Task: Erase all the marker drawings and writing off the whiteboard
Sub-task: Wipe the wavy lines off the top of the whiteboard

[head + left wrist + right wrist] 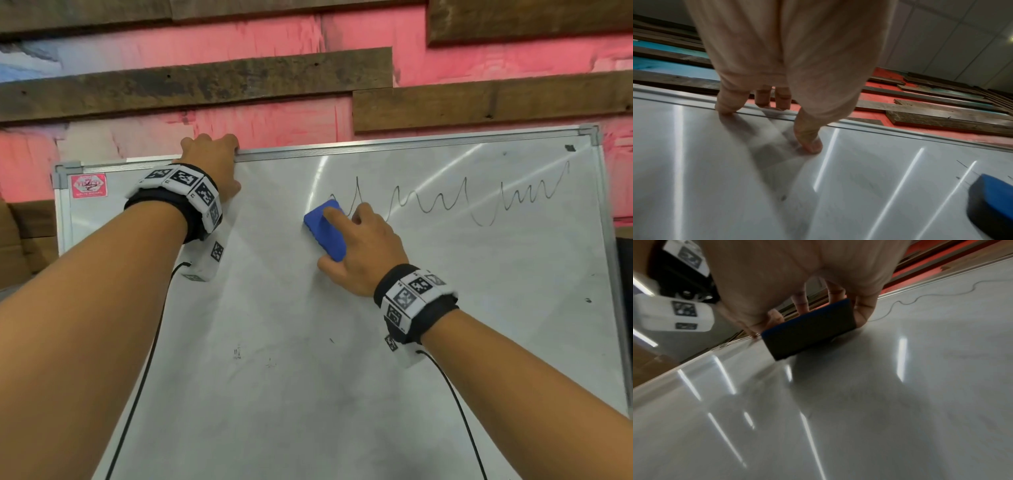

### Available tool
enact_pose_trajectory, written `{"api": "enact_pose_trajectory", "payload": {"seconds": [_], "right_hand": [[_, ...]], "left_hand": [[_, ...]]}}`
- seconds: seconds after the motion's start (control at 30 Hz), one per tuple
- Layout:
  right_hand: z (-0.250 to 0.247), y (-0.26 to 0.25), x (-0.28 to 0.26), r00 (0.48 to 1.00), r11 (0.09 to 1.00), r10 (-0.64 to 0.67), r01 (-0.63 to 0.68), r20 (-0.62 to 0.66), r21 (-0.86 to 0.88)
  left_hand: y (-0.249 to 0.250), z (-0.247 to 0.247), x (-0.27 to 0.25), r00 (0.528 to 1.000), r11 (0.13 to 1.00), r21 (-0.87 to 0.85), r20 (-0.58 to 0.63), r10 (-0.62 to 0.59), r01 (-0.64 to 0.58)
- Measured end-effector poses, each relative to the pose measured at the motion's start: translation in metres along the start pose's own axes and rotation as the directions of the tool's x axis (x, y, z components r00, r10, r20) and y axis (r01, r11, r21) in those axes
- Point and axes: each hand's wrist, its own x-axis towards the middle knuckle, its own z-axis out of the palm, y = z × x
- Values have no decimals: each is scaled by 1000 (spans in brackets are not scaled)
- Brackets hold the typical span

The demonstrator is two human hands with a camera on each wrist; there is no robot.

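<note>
Closest to the camera, two bare forearms reach up over the whiteboard (308,342), each with a black wrist strap (416,303) carrying square-patterned tags and a thin black cable (459,404) trailing off it. Mid-board, the right hand (363,250) has its fingers curled round a blue eraser (325,233), whose dark pad sits flat on the surface (the right wrist view shows that nicely). Just beside the eraser's right edge starts a black squiggly marker line (455,202) that runs on toward the board's upper right corner. A few small dark specks dot the lower area. Further up, the left hand (212,161) grips the top frame, fingers hooked over the rim and thumb pressed on the face. A red sticker (89,185) sits in the upper left corner. Behind it all is a wall (274,37) of pink paint and dark wood planks.
</note>
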Motion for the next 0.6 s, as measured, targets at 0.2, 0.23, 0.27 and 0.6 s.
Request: {"api": "enact_pose_trajectory", "payload": {"seconds": [0.2, 0.23, 0.27, 0.6], "right_hand": [[-5, 2, 8, 998, 997, 55, -52, -44, 54], [-2, 2, 3, 999, 999, 29, -28, -18, 45], [1, 2, -2, 1000, 999, 10, -10, 3, 37], [-9, 19, 1, 994, 995, 93, -90, -50, 53]], "left_hand": [[1, -2, -1, 1000, 1000, -6, -2, -6, 6], [1, -2, -1, 1000, 1000, -10, 0, -8, 8], [0, -1, -1, 1000, 1000, -15, 2, -10, 10], [10, 1, -6, 998, 999, -4, 60, -33, 33]]}}
